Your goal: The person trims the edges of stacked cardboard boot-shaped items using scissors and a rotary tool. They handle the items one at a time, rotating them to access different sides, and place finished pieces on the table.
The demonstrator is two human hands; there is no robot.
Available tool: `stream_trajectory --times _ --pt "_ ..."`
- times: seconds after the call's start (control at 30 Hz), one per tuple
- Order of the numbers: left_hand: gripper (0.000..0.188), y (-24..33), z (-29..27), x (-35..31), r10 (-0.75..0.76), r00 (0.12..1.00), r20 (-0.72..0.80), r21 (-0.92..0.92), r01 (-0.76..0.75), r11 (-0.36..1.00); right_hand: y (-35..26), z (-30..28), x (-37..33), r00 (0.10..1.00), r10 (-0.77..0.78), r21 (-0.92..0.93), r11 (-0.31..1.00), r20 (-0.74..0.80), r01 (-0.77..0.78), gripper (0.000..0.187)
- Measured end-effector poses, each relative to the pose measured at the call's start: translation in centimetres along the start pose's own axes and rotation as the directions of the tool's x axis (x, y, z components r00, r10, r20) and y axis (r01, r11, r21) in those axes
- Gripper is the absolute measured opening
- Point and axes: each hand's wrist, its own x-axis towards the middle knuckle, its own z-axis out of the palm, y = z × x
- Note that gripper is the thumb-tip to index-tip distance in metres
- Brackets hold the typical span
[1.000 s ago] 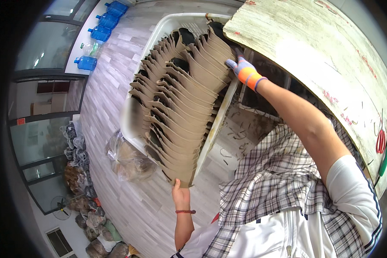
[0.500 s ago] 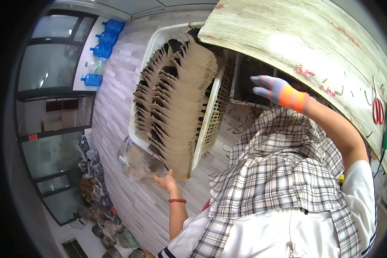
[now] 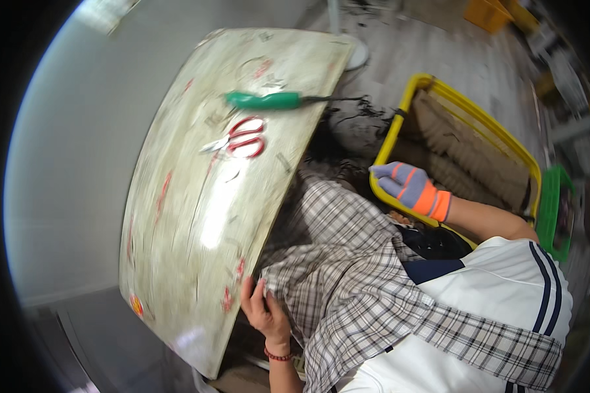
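My bare left hand (image 3: pixel 267 316), a red bead bracelet at its wrist, is at the near edge of the worn wooden-look table (image 3: pixel 177 229). Its fingers are apart and slightly bent, with nothing seen in them. My right hand (image 3: pixel 410 188), in a grey and orange glove, is over the near left rim of a yellow basket (image 3: pixel 469 108). Its fingers stretch leftward; whether they touch the rim I cannot tell. Inside the basket lie brown stacked pieces with rippled edges (image 3: pixel 439 137). A plaid apron (image 3: pixel 347 281) covers my lap.
On the table lie red-handled scissors (image 3: pixel 246 137) and a green-handled tool (image 3: pixel 265 100) with a dark cord. Black scraps (image 3: pixel 360 111) litter the floor beyond the table. A green crate (image 3: pixel 557 209) stands right of the yellow basket, and an orange bin (image 3: pixel 488 14) is farther back.
The view has swung right, from the white basket to the table and yellow basket. My left hand is now by the table edge; my gloved right hand is over the yellow rim.
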Motion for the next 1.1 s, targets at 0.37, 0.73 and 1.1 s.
stream_trajectory --times 0.37,0.73,1.1 --pt "0.026 6.3 16.2 14.7 0.296 0.678 0.673 -0.499 0.120 0.858 27.4 -12.0 -20.4 0.352 0.663 0.084 0.531 -0.660 -0.843 0.057" --pt "0.054 13.2 25.4 22.6 0.322 0.469 0.822 -0.568 0.659 0.493 31.8 -35.2 -29.2 -0.114 0.620 0.609 0.692 -0.777 -0.389 0.070" --pt "0.072 22.9 34.8 24.6 0.379 0.353 0.855 -0.492 0.783 0.380 27.1 -40.8 -30.3 0.133 0.937 0.532 0.065 -0.324 0.844 0.055"
